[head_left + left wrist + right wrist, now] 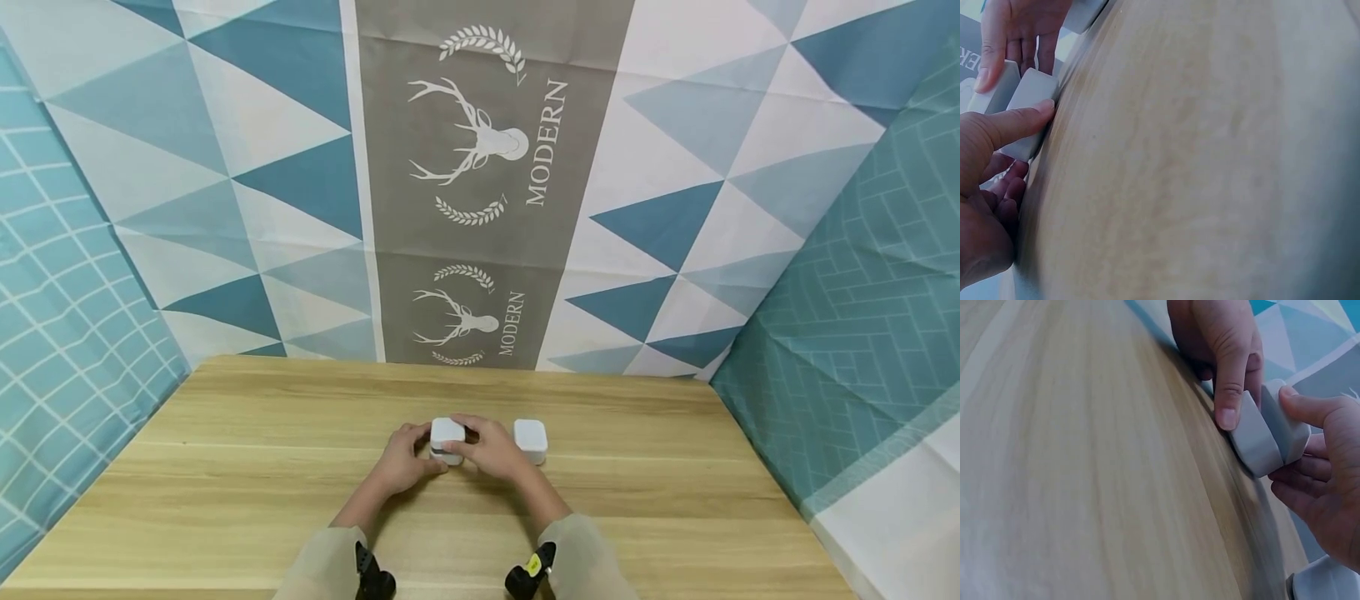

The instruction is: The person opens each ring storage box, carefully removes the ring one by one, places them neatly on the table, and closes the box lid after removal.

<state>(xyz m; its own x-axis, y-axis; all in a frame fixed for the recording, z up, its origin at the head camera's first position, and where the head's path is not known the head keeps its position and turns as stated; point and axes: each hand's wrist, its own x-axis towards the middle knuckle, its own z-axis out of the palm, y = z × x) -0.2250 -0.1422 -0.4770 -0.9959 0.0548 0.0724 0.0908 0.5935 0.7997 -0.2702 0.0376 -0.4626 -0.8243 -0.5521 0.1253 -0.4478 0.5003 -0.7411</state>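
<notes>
Near the middle of the table are two white, rounded-square blocks, one above the other. My left hand [401, 461] grips the lower block [1254, 440] at its sides, thumb along the near side, with the block at the tabletop. The upper block [1288, 422] is pinched between the thumb and fingers of my right hand [491, 450]. It sits tilted over the lower one, leaving a wedge-shaped gap that shows in the right wrist view. A third white piece [531, 438] of similar shape stands just right of my right hand; whether it is one block or a stack is unclear.
The wooden table [225, 483] extends to both sides and toward me. A patterned cloth wall [300, 208] rises at its back edge. Tiled-print cloths hang at the left [67, 292] and right [862, 292].
</notes>
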